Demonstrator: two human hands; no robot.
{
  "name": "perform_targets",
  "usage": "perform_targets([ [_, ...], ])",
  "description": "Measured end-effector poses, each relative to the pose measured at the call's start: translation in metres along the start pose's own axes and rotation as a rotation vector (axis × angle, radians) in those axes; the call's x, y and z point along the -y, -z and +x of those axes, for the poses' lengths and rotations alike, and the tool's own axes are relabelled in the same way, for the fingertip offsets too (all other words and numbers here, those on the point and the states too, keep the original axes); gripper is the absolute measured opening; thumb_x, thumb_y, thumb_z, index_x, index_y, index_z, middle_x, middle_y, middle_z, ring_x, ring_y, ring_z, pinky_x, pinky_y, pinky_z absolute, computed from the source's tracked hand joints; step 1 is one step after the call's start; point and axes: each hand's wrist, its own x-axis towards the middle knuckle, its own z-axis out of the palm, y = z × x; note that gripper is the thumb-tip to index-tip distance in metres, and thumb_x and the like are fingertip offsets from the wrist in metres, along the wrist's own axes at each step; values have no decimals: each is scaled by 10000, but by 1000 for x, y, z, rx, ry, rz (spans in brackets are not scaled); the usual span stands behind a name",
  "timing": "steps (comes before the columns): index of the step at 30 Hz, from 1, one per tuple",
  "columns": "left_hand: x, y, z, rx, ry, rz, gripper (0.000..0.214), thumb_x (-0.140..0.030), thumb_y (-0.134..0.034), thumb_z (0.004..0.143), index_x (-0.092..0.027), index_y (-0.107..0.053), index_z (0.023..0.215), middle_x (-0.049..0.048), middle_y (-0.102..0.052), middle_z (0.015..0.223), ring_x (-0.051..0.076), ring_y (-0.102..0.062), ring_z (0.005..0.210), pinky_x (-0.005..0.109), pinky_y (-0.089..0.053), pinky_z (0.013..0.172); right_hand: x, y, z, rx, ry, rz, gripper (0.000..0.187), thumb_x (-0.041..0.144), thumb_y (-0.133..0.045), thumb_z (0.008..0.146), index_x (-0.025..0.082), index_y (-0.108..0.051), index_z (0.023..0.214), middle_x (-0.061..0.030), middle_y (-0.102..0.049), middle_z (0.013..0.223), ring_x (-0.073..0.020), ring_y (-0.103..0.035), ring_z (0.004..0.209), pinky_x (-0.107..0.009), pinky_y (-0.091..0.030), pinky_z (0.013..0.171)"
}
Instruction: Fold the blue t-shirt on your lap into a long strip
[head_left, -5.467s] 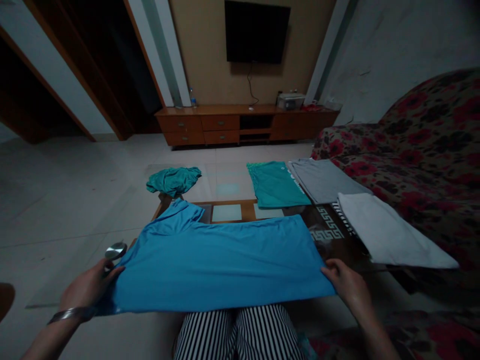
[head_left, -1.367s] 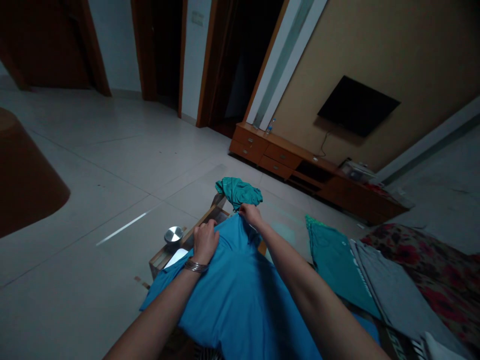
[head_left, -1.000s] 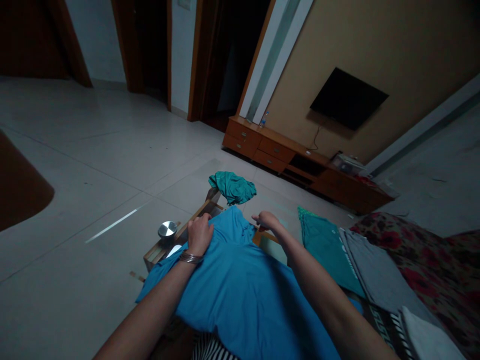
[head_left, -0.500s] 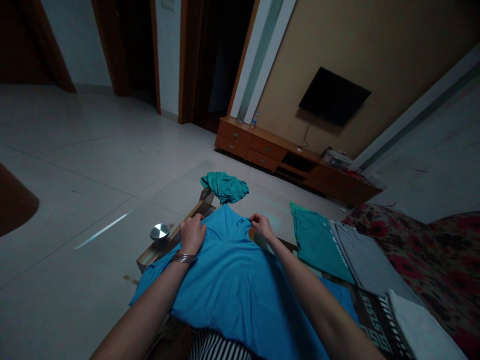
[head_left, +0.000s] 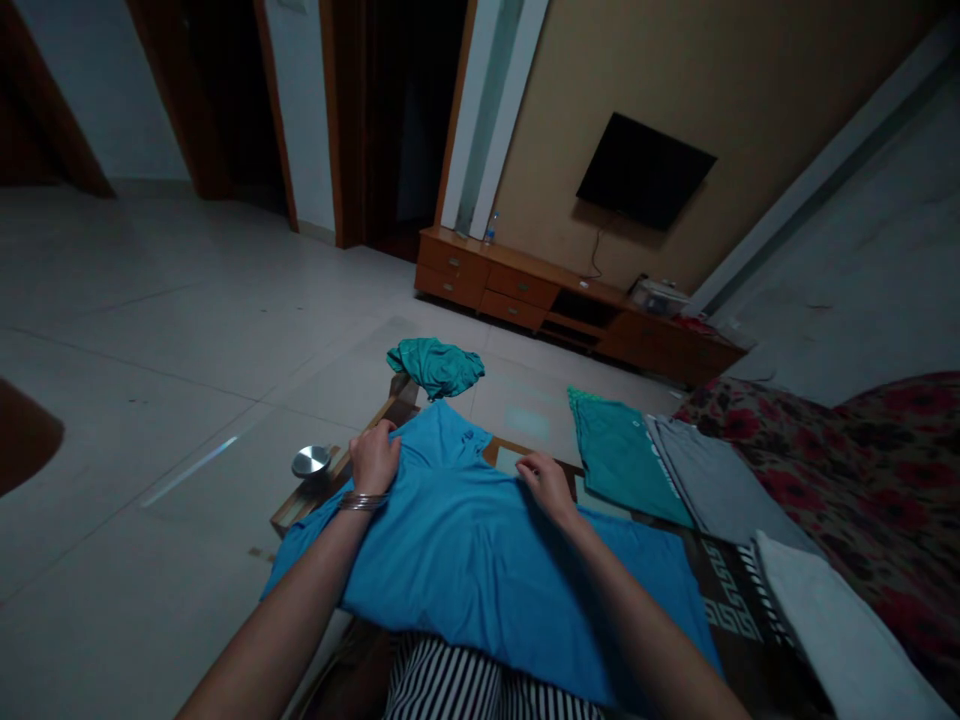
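On the near left part of the glass-topped table (head_left: 525, 425), my blue shirt (head_left: 465, 560) lies spread, soft and matte, its hem draping off the near edge over striped trousers (head_left: 450, 690). My left hand (head_left: 373, 458) stays clenched on the shoulder fabric; my right hand (head_left: 546, 484), pinching the collar half a second ago, has released and now presses flat, smoothing. Crumpled teal cloth (head_left: 435, 365) sits at the far left corner, a metal bowl (head_left: 310, 461) by the left edge.
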Motion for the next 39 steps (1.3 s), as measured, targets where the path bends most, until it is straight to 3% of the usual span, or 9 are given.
perform_targets([
  [3,0,-2,2,5,19,1,241,-296,-469,861,-180,-579,1040,100,-665,1010,281,-586,984,409,-380,856,-19,25,-60,-90,37,-59,267,345,-452,898,173,-656,876,-79,-651,915,-209,-567,902,-340,-427,850],
  [8,-9,2,3,-10,1,12,278,-324,-479,876,-176,-600,1077,119,-612,1051,290,-528,1023,417,-401,823,-74,79,-162,-269,-130,-106,313,391,-431,910,171,-651,947,-95,-656,979,-227,-569,950,-376,-418,892],
  [10,-24,4,-1,-1,-142,60,289,-308,-486,874,-198,-609,1111,131,-564,1124,302,-479,1075,424,-398,827,-100,96,-198,-330,-201,-138,324,405,-436,905,170,-652,959,-100,-656,988,-235,-571,956,-386,-420,893],
  [15,-82,1,-13,203,-790,114,249,-205,-479,869,-260,-631,1058,74,-497,1259,266,-393,1184,429,-342,933,-145,108,-259,-377,-282,-189,322,414,-448,897,172,-655,944,-100,-658,961,-242,-579,926,-399,-435,864],
  [17,-103,-3,-14,272,-907,141,242,-169,-496,847,-250,-625,1035,71,-493,1264,261,-386,1189,429,-331,946,-152,105,-270,-367,-250,-200,305,408,-457,894,176,-653,931,-99,-655,956,-244,-576,927,-404,-436,864],
  [21,-128,-9,-3,357,-948,227,251,-167,-582,790,-218,-604,1035,88,-525,1178,259,-419,1132,428,-323,939,-156,100,-279,-381,-204,-235,271,373,-455,900,186,-646,942,-97,-645,972,-243,-567,934,-408,-438,864],
  [28,-144,-10,14,512,-973,322,236,-382,-590,819,-221,-637,985,84,-543,1132,270,-441,1081,396,-333,859,-161,98,-281,-423,-204,-271,222,299,-452,894,188,-636,948,-92,-643,983,-242,-563,934,-397,-444,839],
  [35,-158,-17,20,624,-976,470,198,-272,-633,769,-223,-672,957,88,-566,1113,267,-461,1068,388,-337,859,-161,99,-282,-429,-190,-295,195,254,-463,881,181,-633,943,-87,-642,987,-242,-558,939,-386,-446,830],
  [39,-169,-12,24,595,-1080,465,148,-244,-648,759,-224,-682,902,72,-570,1158,261,-444,1123,397,-327,900,-159,101,-281,-431,-199,-289,189,241,-464,883,184,-633,946,-81,-643,986,-237,-558,934,-379,-445,825],
])
